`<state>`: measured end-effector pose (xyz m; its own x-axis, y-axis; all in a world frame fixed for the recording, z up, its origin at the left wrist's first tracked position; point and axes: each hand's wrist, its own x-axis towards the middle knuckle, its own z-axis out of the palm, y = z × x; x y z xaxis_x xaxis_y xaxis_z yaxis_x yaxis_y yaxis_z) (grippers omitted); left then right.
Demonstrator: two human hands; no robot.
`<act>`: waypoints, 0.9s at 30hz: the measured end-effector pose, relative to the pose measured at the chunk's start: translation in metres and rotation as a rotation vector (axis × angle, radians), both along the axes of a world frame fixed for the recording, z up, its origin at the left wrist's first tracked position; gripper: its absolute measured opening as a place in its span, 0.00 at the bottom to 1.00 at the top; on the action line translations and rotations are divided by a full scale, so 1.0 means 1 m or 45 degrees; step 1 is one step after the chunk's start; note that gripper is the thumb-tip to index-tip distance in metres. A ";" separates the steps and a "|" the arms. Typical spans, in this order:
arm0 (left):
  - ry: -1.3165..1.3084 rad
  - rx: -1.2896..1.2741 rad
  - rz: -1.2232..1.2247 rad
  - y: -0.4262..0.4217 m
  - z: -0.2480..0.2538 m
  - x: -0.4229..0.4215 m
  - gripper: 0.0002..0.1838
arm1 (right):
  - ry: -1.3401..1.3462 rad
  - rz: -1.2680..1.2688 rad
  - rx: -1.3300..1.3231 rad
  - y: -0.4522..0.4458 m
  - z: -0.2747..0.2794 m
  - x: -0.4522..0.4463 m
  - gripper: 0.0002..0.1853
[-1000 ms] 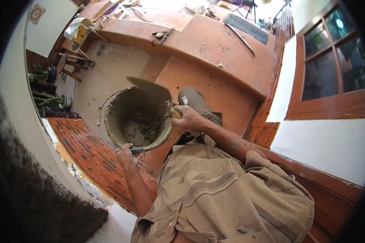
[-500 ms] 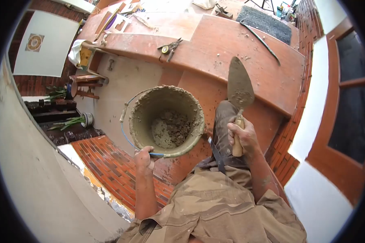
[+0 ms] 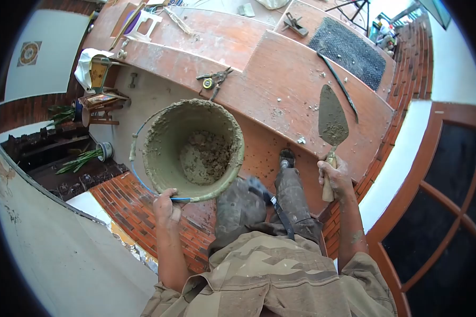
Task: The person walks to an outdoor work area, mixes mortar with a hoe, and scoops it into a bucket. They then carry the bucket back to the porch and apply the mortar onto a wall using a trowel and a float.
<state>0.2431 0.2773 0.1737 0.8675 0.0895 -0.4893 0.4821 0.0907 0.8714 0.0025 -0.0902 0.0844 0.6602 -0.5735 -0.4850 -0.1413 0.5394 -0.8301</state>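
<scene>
My left hand [image 3: 166, 203] is closed on the near rim of a mortar-crusted bucket [image 3: 156, 150], where its blue wire handle also runs. The bucket is tilted so that its mouth faces me, and wet mortar [image 3: 201, 161] covers part of its bottom. On the right, my right hand [image 3: 335, 174] grips the wooden handle of a trowel [image 3: 333, 113]. Its pointed blade is directed away from me, with a smear of mortar near the handle end.
Ahead is a reddish step or ledge [image 3: 296, 90] strewn with crumbs. On it lie pliers and a tape measure [image 3: 211, 82], a dark bar [image 3: 338, 87] and a dark mat [image 3: 349, 53]. A potted plant [image 3: 84, 158] stands left; a glazed door [image 3: 428, 201] is at right.
The bucket and my left hand now appear further left, the trowel further right and slightly lower. Both my legs now show below the bucket, and the view has shifted.
</scene>
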 end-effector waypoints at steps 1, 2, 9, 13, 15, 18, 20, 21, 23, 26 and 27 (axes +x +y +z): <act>0.007 0.022 0.009 -0.001 -0.001 -0.002 0.11 | 0.016 0.020 -0.013 -0.007 -0.013 -0.002 0.09; 0.011 0.040 0.019 -0.001 -0.005 -0.005 0.12 | 0.046 0.029 -0.024 -0.012 -0.026 -0.002 0.09; -0.175 0.106 -0.069 -0.006 -0.046 0.001 0.11 | 0.235 -0.004 -0.118 -0.045 -0.180 -0.051 0.08; -0.311 0.128 0.098 -0.002 -0.063 -0.026 0.12 | 0.507 -0.217 0.091 -0.036 -0.276 -0.113 0.08; -0.328 0.126 0.080 -0.002 -0.060 -0.040 0.12 | 0.514 -0.280 0.177 -0.016 -0.313 -0.151 0.07; -0.311 0.200 0.092 0.001 -0.070 -0.007 0.12 | 0.548 -0.398 0.300 0.012 -0.335 -0.150 0.07; -0.297 0.172 0.107 -0.002 -0.072 -0.007 0.11 | 0.543 -0.400 0.308 0.015 -0.340 -0.129 0.07; -0.311 0.164 0.110 -0.010 -0.063 -0.011 0.11 | 0.533 -0.388 0.295 0.012 -0.337 -0.116 0.06; -0.343 0.137 0.084 -0.018 -0.056 -0.013 0.11 | 0.513 -0.379 0.261 0.004 -0.331 -0.098 0.06; -0.371 0.058 0.039 -0.017 -0.055 -0.012 0.10 | 0.465 -0.356 0.203 0.000 -0.331 -0.088 0.06; -0.387 0.072 0.044 -0.016 -0.057 -0.011 0.11 | 0.439 -0.332 0.189 0.001 -0.335 -0.083 0.06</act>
<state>0.2326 0.2614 0.1165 0.9693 0.1415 -0.2011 0.1959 0.0499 0.9793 -0.0810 -0.0896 -0.2503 0.2884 -0.6071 -0.7405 -0.2394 0.7030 -0.6696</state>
